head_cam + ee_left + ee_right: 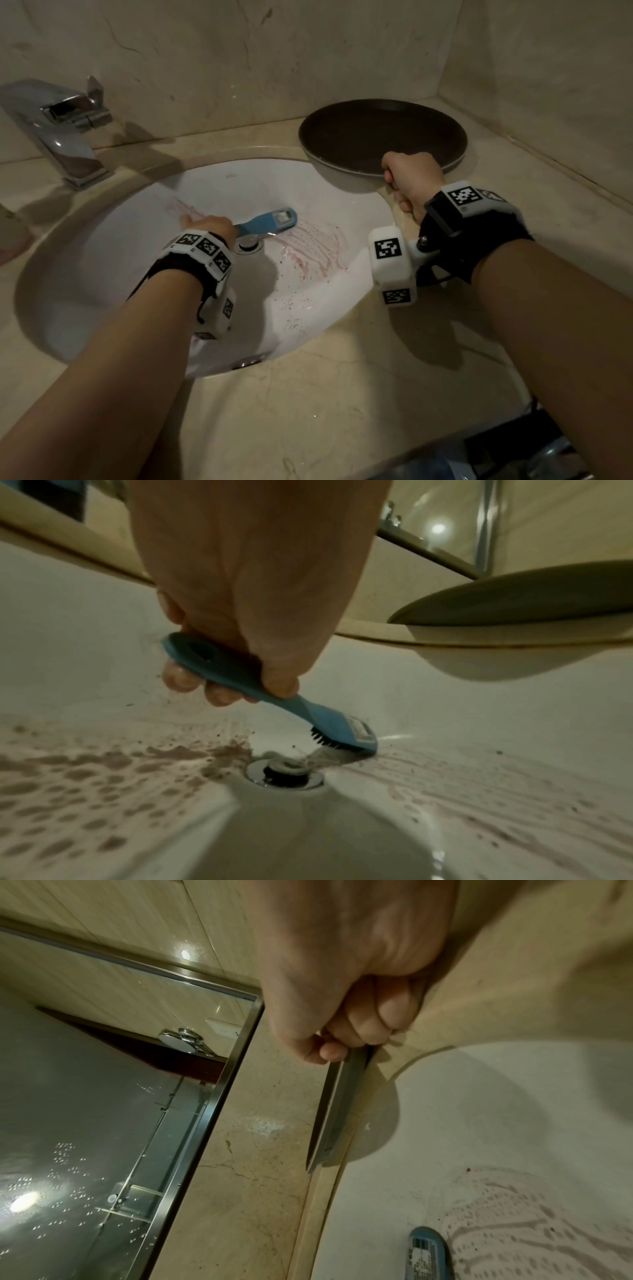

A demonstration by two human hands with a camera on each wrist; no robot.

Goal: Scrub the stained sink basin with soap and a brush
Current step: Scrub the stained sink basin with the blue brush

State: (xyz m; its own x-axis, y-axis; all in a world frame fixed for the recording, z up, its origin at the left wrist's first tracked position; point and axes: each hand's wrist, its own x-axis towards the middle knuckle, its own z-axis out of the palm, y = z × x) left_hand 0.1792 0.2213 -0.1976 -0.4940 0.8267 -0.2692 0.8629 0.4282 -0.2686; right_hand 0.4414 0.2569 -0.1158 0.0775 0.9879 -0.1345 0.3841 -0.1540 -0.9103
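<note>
Head view, centre: beige marble surface (342,394); white oval ceramic sink basin (85,267), reddish stains lower right of its chrome drain (249,244). Upper right: dark round plate (376,137), rim grasped by right hand (411,178) fingers. Left hand (212,226) fingers clenched round blue plastic scrubbing brush (270,222), bristles down beside drain. Advice: short firm strokes, working stains toward drain.

the beige marble table (342,394) holds a white oval sink (102,274) set into it. a chrome tap (65,137) stands on the table at the far left. a dark plate (380,133) sits at the far right, its rim overhanging the sink.
</note>
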